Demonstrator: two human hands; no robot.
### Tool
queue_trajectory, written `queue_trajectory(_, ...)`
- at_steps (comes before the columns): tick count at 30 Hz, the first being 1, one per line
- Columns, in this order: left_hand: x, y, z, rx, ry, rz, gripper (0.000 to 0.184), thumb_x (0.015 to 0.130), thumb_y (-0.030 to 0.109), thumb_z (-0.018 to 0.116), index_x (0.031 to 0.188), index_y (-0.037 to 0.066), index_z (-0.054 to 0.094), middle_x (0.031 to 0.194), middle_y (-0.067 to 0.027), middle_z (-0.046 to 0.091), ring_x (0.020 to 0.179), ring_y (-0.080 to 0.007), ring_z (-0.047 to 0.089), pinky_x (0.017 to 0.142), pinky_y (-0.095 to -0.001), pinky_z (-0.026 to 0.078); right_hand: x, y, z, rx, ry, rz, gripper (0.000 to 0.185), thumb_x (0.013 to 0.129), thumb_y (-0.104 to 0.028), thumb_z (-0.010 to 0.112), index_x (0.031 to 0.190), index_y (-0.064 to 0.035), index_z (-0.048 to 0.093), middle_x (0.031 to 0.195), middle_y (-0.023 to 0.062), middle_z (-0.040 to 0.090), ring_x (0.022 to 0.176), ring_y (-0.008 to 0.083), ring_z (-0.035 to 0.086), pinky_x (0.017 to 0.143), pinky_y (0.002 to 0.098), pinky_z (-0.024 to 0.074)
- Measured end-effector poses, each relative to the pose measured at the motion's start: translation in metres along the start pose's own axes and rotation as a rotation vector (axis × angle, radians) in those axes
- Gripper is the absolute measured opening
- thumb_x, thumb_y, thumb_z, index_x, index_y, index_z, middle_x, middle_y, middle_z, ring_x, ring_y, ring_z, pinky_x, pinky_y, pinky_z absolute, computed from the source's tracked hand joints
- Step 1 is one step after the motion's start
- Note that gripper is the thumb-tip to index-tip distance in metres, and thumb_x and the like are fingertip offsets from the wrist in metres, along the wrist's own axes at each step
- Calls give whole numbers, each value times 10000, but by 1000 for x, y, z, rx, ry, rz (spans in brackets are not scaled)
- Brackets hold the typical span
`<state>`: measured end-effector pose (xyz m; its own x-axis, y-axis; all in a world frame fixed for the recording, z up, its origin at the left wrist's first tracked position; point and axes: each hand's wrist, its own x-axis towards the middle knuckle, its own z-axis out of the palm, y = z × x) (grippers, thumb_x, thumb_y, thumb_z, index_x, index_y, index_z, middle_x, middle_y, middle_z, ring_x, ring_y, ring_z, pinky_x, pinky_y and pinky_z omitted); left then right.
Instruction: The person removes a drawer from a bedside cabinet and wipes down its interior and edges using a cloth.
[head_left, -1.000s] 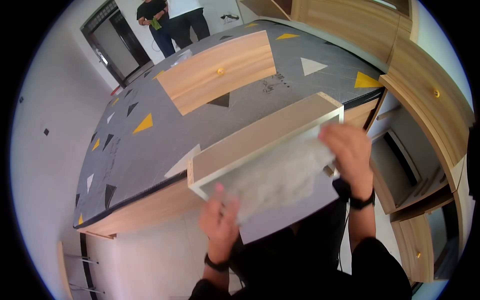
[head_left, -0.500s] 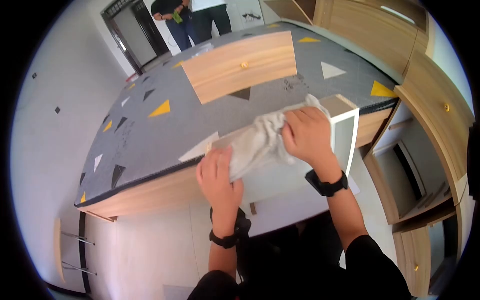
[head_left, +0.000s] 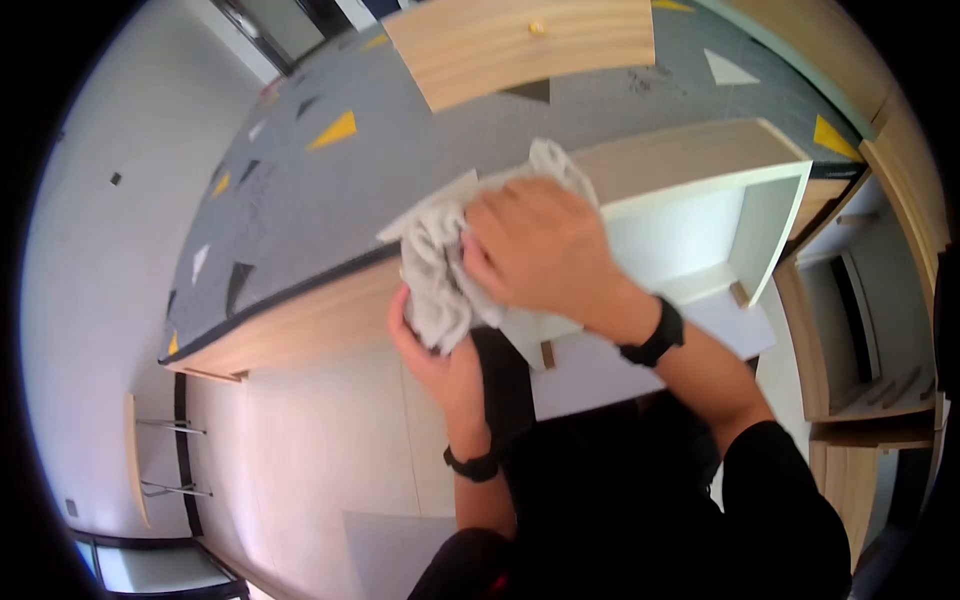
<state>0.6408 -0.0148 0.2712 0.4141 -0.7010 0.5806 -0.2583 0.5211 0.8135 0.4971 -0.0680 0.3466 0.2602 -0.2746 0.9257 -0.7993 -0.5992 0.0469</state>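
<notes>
A crumpled pale cloth (head_left: pixel 432 275) lies over the left end of a drawer box (head_left: pixel 690 165). My right hand (head_left: pixel 545 245) is closed on the cloth and presses it against the box's upper edge. Below it, my left hand (head_left: pixel 440 370) wraps round the cloth-covered left end of the drawer; the cloth hides part of its grip. The drawer box is tilted, its pale inside showing on the right, and it leans at the edge of the grey mattress (head_left: pixel 300 190).
A wooden drawer front (head_left: pixel 525 50) with a gold knob rests on the mattress. To the right stands a wooden cabinet (head_left: pixel 815 350) with open compartments. A small wooden panel with metal legs (head_left: pixel 135 460) is at the left wall.
My right hand has slid the cloth leftward along the drawer's edge, baring its right part. My hands are now close together. The view has tipped down, and the people standing behind are mostly out of sight.
</notes>
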Motion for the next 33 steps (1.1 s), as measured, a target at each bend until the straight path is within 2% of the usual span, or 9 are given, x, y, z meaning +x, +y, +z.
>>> queue_trajectory(4, 13, 11, 23, -156, 40, 104, 583, 807, -37, 675, 1359, -12, 488, 1429, -186, 485, 1364, -325, 442, 1139, -416, 332, -6, 30, -29, -86, -68, -13, 128, 779, -200, 709, 860, -110, 668, 806, 36, 673, 774, 218, 656, 638, 317, 524)
queue_trajectory(7, 43, 11, 22, 109, -60, 451, 556, 778, 29, 695, 1310, -2, 535, 1324, -199, 562, 1313, -401, 489, 1091, -474, 387, -9, 55, -48, -121, -85, -54, 141, 789, -222, 716, 858, -107, 674, 771, 28, 656, 739, 227, 641, 633, 332, 516)
queue_trajectory(13, 56, 31, 41, 301, -201, 791, 446, 670, 120, 659, 1110, 54, 691, 1084, -136, 658, 994, -362, 635, 910, -469, 501, -22, 97, -86, -220, -89, -6, 194, 798, -280, 737, 881, -109, 693, 793, 20, 687, 764, 223, 657, 646, 327, 513)
queue_trajectory(16, 50, 43, 53, 349, -265, 891, 431, 646, 138, 658, 1070, 88, 719, 1075, -112, 656, 944, -319, 634, 871, -446, 509, -31, 107, -102, -264, -105, -3, 183, 812, -237, 741, 920, -94, 704, 893, 32, 726, 845, 235, 682, 696, 330, 525)
queue_trajectory(21, 9, 45, 83, 147, -373, 1116, 283, 768, 128, 704, 1050, 117, 712, 1084, -82, 660, 933, -270, 637, 789, -394, 512, -60, 125, -122, -381, -92, -145, 216, 844, -89, 674, 1058, -84, 705, 1137, 51, 706, 1047, 260, 655, 877, 381, 545)
queue_trajectory(24, -5, 33, 91, 161, -621, 1148, 320, 749, 71, 669, 1061, 115, 728, 1150, -85, 684, 926, -261, 643, 782, -374, 517, -82, 142, -138, -537, -36, -151, 313, 841, -66, 630, 1145, -106, 693, 1230, 48, 679, 1148, 266, 627, 958, 404, 521)
queue_trajectory(26, -6, 30, 96, 491, -579, 1126, 293, 773, 30, 653, 1038, 122, 738, 1154, -64, 696, 927, -235, 644, 762, -347, 519, -93, 154, -152, -586, -68, -102, 371, 832, -55, 609, 1190, -119, 683, 1251, 41, 675, 1178, 256, 620, 996, 410, 497)
queue_trajectory(28, -9, 36, 111, 412, -473, 1119, 268, 780, 52, 660, 1023, 124, 745, 1141, -51, 704, 935, -232, 643, 765, -337, 515, -94, 171, -164, -740, -44, -78, 384, 829, -51, 601, 1195, -133, 682, 1248, 39, 675, 1189, 250, 615, 1025, 409, 477)
queue_trajectory(33, -12, 77, 150, 248, -323, 1217, 206, 789, 138, 677, 975, 120, 763, 1092, -18, 726, 970, -231, 644, 812, -348, 501, -81, 169, -172, -528, -121, 132, 582, 714, 113, 596, 1269, -61, 615, 1255, 100, 625, 1186, 306, 597, 980, 388, 502)
